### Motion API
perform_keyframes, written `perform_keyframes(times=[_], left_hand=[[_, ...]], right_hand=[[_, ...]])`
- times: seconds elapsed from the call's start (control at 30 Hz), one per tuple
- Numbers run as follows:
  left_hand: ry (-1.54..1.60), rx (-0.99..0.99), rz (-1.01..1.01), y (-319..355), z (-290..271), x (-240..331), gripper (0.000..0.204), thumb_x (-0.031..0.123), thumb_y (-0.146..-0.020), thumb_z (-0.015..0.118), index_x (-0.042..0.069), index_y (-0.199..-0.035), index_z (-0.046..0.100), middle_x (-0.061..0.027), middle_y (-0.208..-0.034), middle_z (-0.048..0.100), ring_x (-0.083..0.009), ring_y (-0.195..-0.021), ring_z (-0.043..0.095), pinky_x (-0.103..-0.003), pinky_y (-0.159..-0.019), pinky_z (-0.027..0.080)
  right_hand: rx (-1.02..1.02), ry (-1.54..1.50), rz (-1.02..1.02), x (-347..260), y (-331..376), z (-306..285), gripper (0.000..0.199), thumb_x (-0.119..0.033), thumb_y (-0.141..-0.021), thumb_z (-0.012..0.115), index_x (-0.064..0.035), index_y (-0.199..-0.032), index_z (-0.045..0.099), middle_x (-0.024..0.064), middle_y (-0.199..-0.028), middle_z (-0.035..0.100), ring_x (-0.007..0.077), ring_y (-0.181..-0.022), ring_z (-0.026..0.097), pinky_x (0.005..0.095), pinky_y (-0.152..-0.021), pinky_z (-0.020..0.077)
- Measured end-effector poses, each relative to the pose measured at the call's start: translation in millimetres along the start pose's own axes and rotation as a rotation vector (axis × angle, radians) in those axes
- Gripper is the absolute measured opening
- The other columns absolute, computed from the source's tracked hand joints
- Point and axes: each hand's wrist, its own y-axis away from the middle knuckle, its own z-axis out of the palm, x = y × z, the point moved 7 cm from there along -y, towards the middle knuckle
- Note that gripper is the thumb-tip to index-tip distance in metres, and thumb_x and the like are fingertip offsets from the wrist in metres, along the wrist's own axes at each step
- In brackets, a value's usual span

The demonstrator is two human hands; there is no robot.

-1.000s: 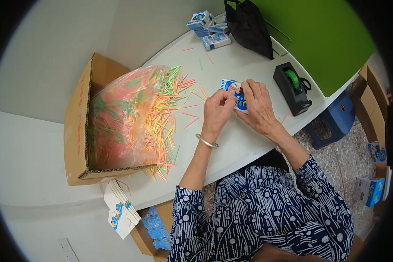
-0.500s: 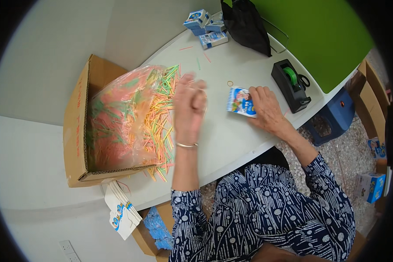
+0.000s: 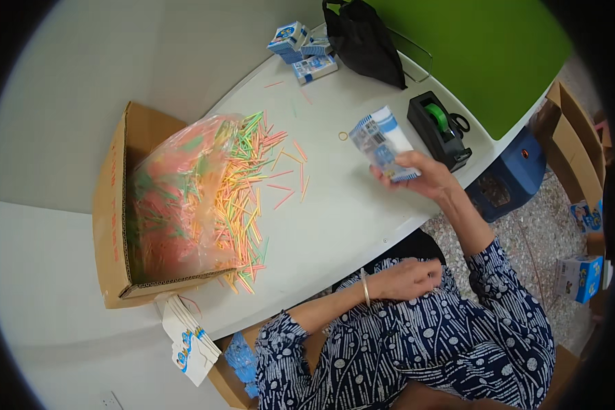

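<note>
White tabletop [image 3: 328,232] bends toward a green panel [image 3: 485,61], and on my feed its widest bare stretch lies between the spilled sticks [image 3: 242,191] and the near edge; the open carton [image 3: 111,219] crowds the left side, while the tape dispenser [image 3: 439,140] sits close by the right hand [image 3: 427,175]. I count one carton, one dispenser, one thin ring [image 3: 343,136], one black bag [image 3: 365,44] and one blue-and-white packet [image 3: 379,140] in hand (the sticks are past counting, and the piled boxes [image 3: 314,68] at the back overlap too much for me). That packet is tilted over the table, gripped between the right thumb and fingers. The left hand [image 3: 411,279] is over the lap [image 3: 430,328], forearm across the body, fingers curled; I cannot tell whether they hold anything.
</note>
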Motion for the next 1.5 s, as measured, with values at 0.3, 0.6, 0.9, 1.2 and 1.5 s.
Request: perform_keyframes(times=[0.3, 0.6, 0.9, 1.2, 1.5], left_hand=[[-1.183, 0.191, 0.475, -3, 7, 27, 0.017, 0.011, -0.067, 0.060, 0.005, -0.079, 0.050, -0.0032, -0.065, 0.052, -0.0193, -0.075, 0.049, -0.031, -0.070, 0.040], [-1.072, 0.148, 0.501, -7, 13, 63, 0.010, 0.006, -0.069, 0.060, 0.004, -0.076, 0.054, -0.0077, -0.075, 0.055, -0.0202, -0.076, 0.054, -0.032, -0.065, 0.047], [-0.684, 1.075, 0.217, 75, -179, 88, 0.053, 0.029, -0.074, 0.075, 0.000, -0.114, 0.054, -0.0148, -0.097, 0.062, -0.0276, -0.087, 0.062, -0.038, -0.075, 0.049], [-0.580, 1.415, 0.166, 91, -213, 45, 0.030, 0.028, -0.082, 0.071, 0.001, -0.088, 0.059, -0.0138, -0.061, 0.060, -0.0279, -0.051, 0.059, -0.036, -0.050, 0.046], [-0.979, 1.579, -0.172, 73, -246, 14, 0.029, 0.030, -0.092, 0.056, 0.003, -0.085, 0.048, -0.0152, -0.062, 0.059, -0.0337, -0.057, 0.061, -0.041, -0.048, 0.046]], right_hand=[[-0.309, -0.511, 0.072, 14, 0, 30, 0.067, -0.036, -0.075, 0.066, -0.0007, -0.127, 0.043, 0.0234, -0.097, 0.056, 0.0250, -0.073, 0.053, 0.0317, -0.061, 0.0428], [-0.303, -0.503, 0.150, 27, -3, 40, 0.073, -0.043, -0.071, 0.067, 0.0013, -0.125, 0.045, 0.0236, -0.091, 0.054, 0.0230, -0.066, 0.051, 0.0281, -0.053, 0.0399], [-0.385, -0.391, 0.253, 48, 4, 40, 0.068, -0.039, -0.070, 0.063, 0.0009, -0.123, 0.047, 0.0232, -0.096, 0.058, 0.0303, -0.071, 0.055, 0.0340, -0.057, 0.0436], [0.146, -0.301, 0.004, 28, -22, 42, 0.068, -0.059, -0.086, 0.052, -0.0018, -0.122, 0.048, 0.0143, -0.105, 0.062, 0.0276, -0.092, 0.061, 0.0356, -0.076, 0.0483], [0.741, 0.650, -0.468, 14, -62, 23, 0.040, -0.035, -0.087, 0.063, 0.0028, -0.088, 0.052, 0.0127, -0.076, 0.060, 0.0146, -0.068, 0.054, 0.0310, -0.060, 0.0446]])
